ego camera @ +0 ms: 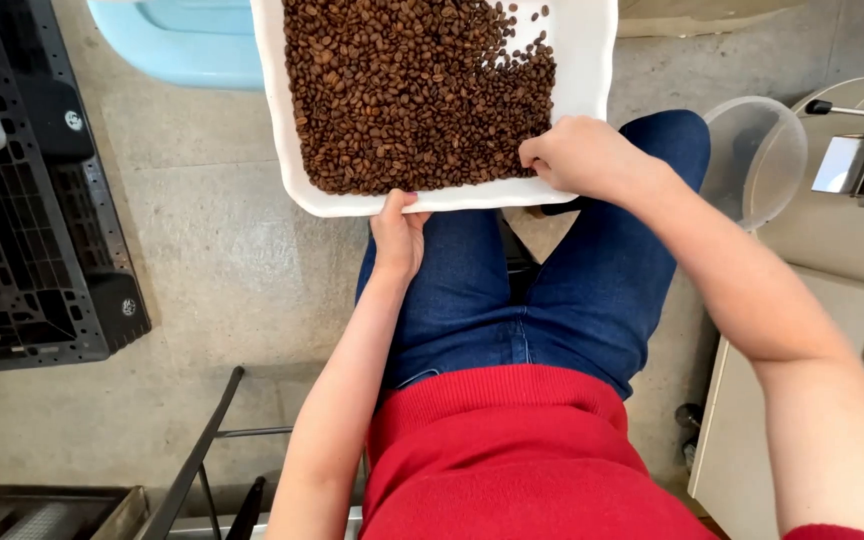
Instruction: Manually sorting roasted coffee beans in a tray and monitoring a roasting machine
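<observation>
The white tray [592, 60] of roasted coffee beans [407, 90] rests on the person's knees. The left hand [397, 235] grips its near rim, thumb on top. The right hand [582, 155] pinches among the beans at the near right corner; what it holds is hidden. Sorting looks underway; picking out single beans calls for fine fingertip work

White tray [592, 60] on the lap — heaped with brown roasted coffee beans [402, 90].

1 white tray [592, 60], 2 hands, 1 clear bucket [767, 160], 1 black pallet [42, 240].
</observation>
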